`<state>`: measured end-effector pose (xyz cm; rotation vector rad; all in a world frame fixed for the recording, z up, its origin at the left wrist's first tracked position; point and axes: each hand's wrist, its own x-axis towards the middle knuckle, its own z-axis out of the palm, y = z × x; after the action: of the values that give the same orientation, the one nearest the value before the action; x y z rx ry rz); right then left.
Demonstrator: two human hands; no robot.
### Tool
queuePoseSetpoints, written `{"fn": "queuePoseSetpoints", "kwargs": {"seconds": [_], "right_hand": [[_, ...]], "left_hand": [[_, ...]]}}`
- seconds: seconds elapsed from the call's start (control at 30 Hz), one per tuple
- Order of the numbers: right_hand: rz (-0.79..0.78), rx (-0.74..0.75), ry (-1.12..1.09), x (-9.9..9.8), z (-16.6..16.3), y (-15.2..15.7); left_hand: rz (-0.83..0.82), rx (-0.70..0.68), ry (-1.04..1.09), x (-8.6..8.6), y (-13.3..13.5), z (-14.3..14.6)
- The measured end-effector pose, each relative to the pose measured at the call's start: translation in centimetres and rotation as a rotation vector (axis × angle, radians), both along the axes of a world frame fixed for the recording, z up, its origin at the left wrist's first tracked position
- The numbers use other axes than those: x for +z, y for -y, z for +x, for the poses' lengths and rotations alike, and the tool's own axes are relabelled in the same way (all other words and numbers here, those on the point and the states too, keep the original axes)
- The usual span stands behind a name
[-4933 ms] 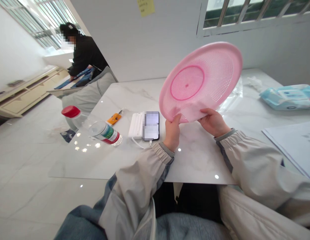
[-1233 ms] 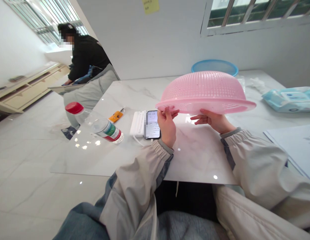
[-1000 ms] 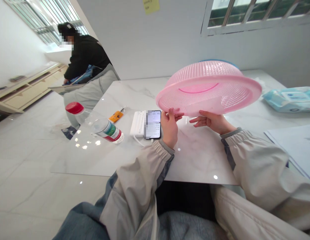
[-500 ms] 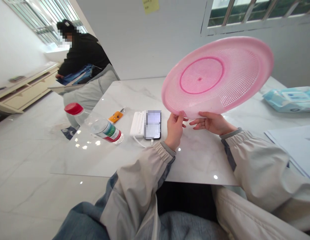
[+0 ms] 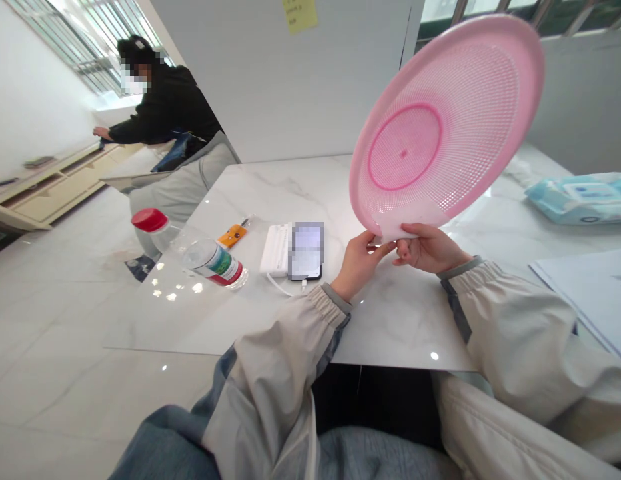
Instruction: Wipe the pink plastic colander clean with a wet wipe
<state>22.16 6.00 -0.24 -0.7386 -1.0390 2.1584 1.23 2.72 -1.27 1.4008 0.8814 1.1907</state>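
A round pink plastic mesh basket is held up tilted above the table, its inside facing me. My right hand grips its lower rim, thumb in front and fingers curled beneath. At the lower left of the rim, my left hand is closed, its fingertips on the edge and its thumb reaching toward my right fingers. A pale, whitish patch covers part of the mesh just above my hands; whether it is a label or bare plastic I cannot tell.
On the marble-patterned table are a phone, a white power bank with a cable, an orange item and a red-capped bottle. Wipes and papers lie right. Another person sits at back left.
The basket has tilted more upright, its right side rising. My left hand has turned, bringing its thumb closer to my right hand, whose fingers have curled in. The other person has stretched out an arm.
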Motion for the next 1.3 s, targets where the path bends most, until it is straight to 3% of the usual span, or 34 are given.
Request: {"fn": "queuePoseSetpoints", "kwargs": {"seconds": [0.23,0.5,0.7,0.9,1.03,1.3], "right_hand": [[-0.016,-0.007,-0.074,0.4,-0.4,0.1],[-0.127,0.044,-0.024,0.4,-0.2,-0.2],[-0.056,-0.010,0.000,0.5,-0.3,-0.1],[0.007,-0.043,0.057,0.3,-0.7,0.1],[0.064,-0.090,0.067,0.5,-1.4,0.6],[0.113,-0.142,0.080,0.0,-1.3,0.3]], "left_hand": [[-0.025,0.133,-0.054,-0.7,-0.3,0.1],[-0.146,0.065,0.181,0.6,0.5,0.4],[-0.186,0.029,0.210,1.2,0.9,0.4],[-0.152,0.153,0.141,1.0,0.6,0.7],[-0.180,0.079,0.156,1.3,0.8,0.7],[0.092,0.169,-0.060,1.3,0.5,0.2]]}}
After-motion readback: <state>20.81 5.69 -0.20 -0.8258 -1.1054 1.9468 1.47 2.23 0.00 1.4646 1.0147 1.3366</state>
